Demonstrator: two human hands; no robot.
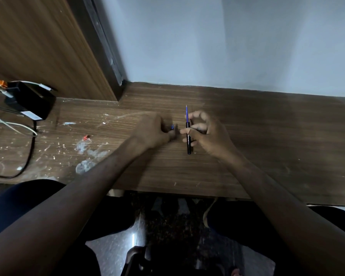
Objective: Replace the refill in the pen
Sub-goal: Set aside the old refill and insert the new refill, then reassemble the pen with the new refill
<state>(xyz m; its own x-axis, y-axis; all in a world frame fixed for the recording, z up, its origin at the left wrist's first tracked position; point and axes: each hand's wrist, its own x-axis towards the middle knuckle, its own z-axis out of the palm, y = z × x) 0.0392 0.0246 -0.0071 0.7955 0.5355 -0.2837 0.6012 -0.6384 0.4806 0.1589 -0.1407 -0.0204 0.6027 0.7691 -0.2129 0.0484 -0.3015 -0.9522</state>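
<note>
Head view: the pen barrel was pinched upright in the right hand above the worktop, blue refill protruding; a small blue piece was enclosed by the left hand. Pushing the refill straight home was judged best.

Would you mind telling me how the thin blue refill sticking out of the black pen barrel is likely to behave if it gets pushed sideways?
The blue refill looks very slender, so it would probably flex or kink rather than resist. Its fine tip seems fragile if knocked. The black barrel, gripped by the right hand, likely steadies only its lower part.
</note>
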